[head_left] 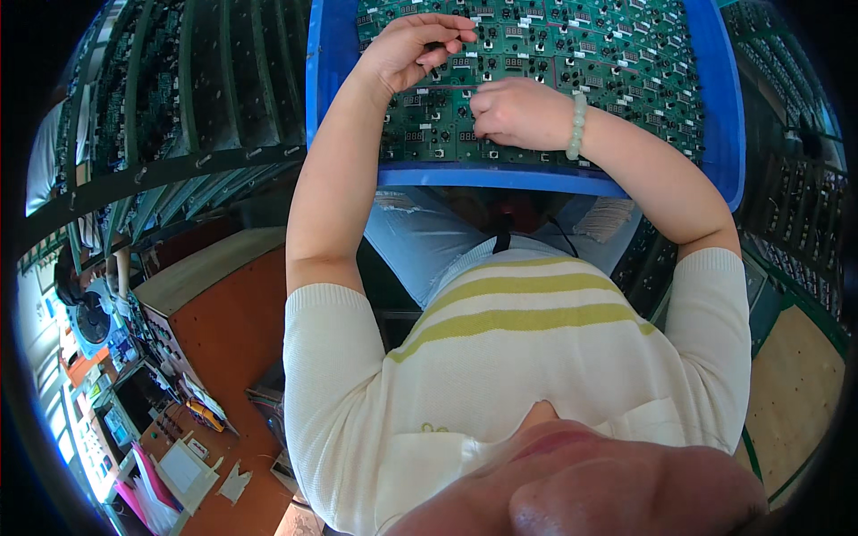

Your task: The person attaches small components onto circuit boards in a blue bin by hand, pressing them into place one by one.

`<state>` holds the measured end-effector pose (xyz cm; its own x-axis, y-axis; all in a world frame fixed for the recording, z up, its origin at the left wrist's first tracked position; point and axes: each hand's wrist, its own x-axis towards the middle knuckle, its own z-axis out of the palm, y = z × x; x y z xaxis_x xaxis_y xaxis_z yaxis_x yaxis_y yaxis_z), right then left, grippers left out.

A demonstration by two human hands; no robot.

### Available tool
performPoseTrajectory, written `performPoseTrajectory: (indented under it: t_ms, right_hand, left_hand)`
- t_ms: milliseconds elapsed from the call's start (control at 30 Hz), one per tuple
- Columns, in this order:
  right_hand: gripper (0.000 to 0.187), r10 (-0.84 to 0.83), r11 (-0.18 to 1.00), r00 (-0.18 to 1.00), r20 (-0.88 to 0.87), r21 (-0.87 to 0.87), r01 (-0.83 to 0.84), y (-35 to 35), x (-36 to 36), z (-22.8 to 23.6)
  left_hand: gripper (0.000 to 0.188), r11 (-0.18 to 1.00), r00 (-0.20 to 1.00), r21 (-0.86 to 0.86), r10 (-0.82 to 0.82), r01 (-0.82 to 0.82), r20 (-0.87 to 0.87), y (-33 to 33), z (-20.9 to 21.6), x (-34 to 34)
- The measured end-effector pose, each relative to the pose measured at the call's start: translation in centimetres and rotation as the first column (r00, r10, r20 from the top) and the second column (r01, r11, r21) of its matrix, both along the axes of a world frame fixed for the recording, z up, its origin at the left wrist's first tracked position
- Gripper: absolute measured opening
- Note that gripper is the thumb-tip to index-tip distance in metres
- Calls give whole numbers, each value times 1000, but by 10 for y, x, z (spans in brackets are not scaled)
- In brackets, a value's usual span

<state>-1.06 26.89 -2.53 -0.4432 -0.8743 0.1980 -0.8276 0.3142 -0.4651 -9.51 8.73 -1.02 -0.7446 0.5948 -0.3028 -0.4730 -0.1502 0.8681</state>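
Observation:
A sheet of green circuit boards (420, 121) with small displays, buttons and black parts lies in a blue plastic tray (536, 180) before me. Over the tray's left half, my left hand (413, 52) is closed in a loose pinch just above the boards. What its fingertips hold, if anything, is too small to make out. Nearer to me and to the right, my right hand (521, 114) bends its fingers down onto the boards beside a display. Its fingertips are partly hidden, so any small part in them does not show. A pale green bead bracelet (577, 127) circles my right wrist.
Dark racks (223, 80) filled with circuit boards stand left of the tray, and more racks (795, 205) stand at the right. A reddish-brown workbench (223, 339) is at lower left. A round fan (93, 317) and another person's arm (122, 272) appear beyond it.

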Motion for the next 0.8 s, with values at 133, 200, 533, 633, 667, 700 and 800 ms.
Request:
performPoseTrajectory:
  t_ms: [133,200,533,633,667,700,800]
  right_hand:
    - [3,14,997,1000,13,82,-15,-2,1,-4]
    - [3,13,995,1000,16,97,-15,-2,1,-6]
    - [7,-6,987,1000,11,158,4,-3,3,-6]
    - [7,3,989,1000,12,145,-4,-4,2,-9]
    - [7,7,991,1000,12,133,-8,-4,2,-11]
    - [7,8,991,1000,8,132,-9,-3,2,-11]
    - [6,10,990,1000,-15,139,-8,0,2,-9]
  left_hand:
    - [17,998,999,-61,-26,24,-35,3,1,3]
    - [18,995,998,-99,-20,15,-52,7,2,6]
    - [19,988,996,-138,-74,67,-45,5,0,7]
    - [17,987,996,-156,-54,43,-68,8,7,10]
    - [16,987,996,-156,-50,38,-74,9,9,11]
    - [16,987,996,-157,-48,36,-78,11,9,11]
    - [16,982,995,-185,-53,36,-88,11,9,12]
